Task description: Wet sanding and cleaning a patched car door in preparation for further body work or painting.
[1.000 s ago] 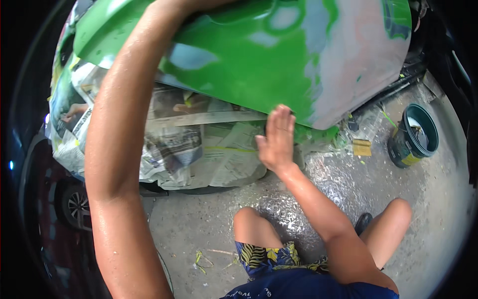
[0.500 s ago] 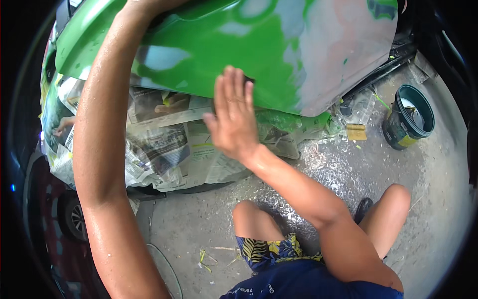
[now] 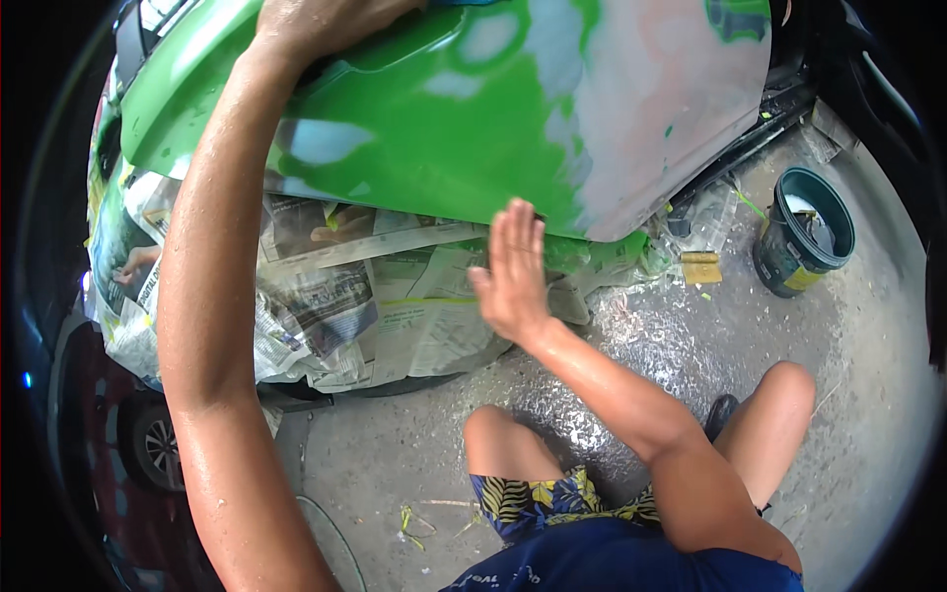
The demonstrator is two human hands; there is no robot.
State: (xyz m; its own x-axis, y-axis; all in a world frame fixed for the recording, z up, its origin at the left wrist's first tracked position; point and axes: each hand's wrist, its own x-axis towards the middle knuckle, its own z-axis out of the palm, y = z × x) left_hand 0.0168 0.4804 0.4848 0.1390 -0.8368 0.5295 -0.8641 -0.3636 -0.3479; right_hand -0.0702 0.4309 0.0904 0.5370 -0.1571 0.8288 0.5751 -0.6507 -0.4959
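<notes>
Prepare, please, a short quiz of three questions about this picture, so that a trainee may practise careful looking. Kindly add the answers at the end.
1. Which hand is at the lower edge of the panel?
2. True or false: the bucket stands on the floor.
3. Fill the gap: printed sheets of ____ show just below the panel, between the person's two forearms.

Key:
1. The right hand.
2. True.
3. Newspaper.
</notes>
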